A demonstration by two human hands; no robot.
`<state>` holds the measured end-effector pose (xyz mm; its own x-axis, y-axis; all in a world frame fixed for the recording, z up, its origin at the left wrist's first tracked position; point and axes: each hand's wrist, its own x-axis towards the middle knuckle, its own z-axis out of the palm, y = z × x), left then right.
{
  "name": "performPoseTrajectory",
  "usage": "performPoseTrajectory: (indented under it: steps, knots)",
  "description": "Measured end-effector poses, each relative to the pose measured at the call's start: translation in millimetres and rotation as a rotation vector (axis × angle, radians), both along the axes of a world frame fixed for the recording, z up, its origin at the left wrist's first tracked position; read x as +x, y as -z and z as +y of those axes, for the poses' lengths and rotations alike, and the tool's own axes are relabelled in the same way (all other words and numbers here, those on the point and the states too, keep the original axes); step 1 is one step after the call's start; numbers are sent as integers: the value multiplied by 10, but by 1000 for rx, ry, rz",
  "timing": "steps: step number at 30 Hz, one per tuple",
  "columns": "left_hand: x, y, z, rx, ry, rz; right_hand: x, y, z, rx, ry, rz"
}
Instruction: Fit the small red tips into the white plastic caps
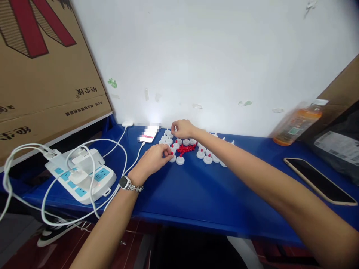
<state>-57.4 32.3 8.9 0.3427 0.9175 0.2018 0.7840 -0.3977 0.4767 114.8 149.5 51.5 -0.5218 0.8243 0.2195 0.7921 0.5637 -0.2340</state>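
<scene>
On the blue table stand several white round nozzle caps point(207, 160), many with a small red tip on top. A heap of loose red tips point(185, 149) lies between them. My left hand point(157, 158), wearing a watch, pinches at a red-tipped white cap point(172, 158) at the near left of the group. Farther back, my right hand point(183, 129) has its fingers closed just over the rear left caps point(168, 133); what lies between those fingertips is too small to make out. My right forearm crosses above the right-hand caps and hides some.
A lit phone point(150, 133) lies left of the caps, its cable running to a white power strip point(84, 175) with tangled cords. To the right are an orange drink bottle point(298, 123), a dark phone point(319, 181) and a black package point(336, 138). A cardboard box point(50, 74) stands left.
</scene>
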Motion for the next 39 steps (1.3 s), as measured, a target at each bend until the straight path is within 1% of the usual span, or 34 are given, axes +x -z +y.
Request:
performPoseTrajectory:
  steps: [4, 6, 7, 8, 10, 12, 13, 15, 18, 19, 21, 23, 25, 27, 29, 32, 35, 37, 39]
  knots:
    - [-33, -2, 4, -14, -5, -13, -134, 75, 27, -31, -33, -35]
    - [-36, -31, -17, 9, -7, -15, -121, 107, 0, -31, -27, -16]
    - [-31, -53, -33, 47, -11, -19, -91, 114, -30, -19, -18, 22]
    - [-20, -78, -50, 107, -22, -30, -46, 115, -75, -3, -9, 84]
    - [19, -126, -89, 267, -56, -70, 74, 110, -208, 23, 4, 272]
    - [81, -157, -124, 414, -82, -102, 205, 110, -393, 18, -4, 487]
    - [116, -162, -139, 457, -78, -100, 264, 118, -498, -3, -15, 576]
    - [183, -152, -160, 478, -33, -66, 358, 150, -708, -89, -39, 714]
    - [243, -112, -167, 414, 63, 8, 448, 228, -954, -204, -60, 806]
    - [248, -98, -165, 392, 80, 23, 474, 257, -1008, -200, -56, 796]
    - [236, -76, -155, 360, 89, 35, 529, 316, -1071, -101, -38, 692]
    - [209, -61, -145, 337, 81, 29, 585, 373, -1092, 60, -44, 483]
    - [184, -54, -135, 313, 75, 22, 621, 423, -1087, 182, -80, 241]
    - [171, -50, -126, 303, 72, 16, 621, 461, -1068, 242, -111, 64]
    - [169, -47, -117, 301, 70, 7, 590, 486, -1042, 278, -119, -34]
    - [174, -43, -106, 295, 66, -4, 534, 506, -1004, 308, -112, -113]
    - [179, -39, -101, 287, 70, -7, 526, 506, -987, 317, -110, -132]
    - [185, -38, -104, 282, 75, -6, 552, 489, -993, 309, -117, -68]
    - [197, -37, -112, 276, 80, -7, 587, 458, -1012, 263, -109, 110]
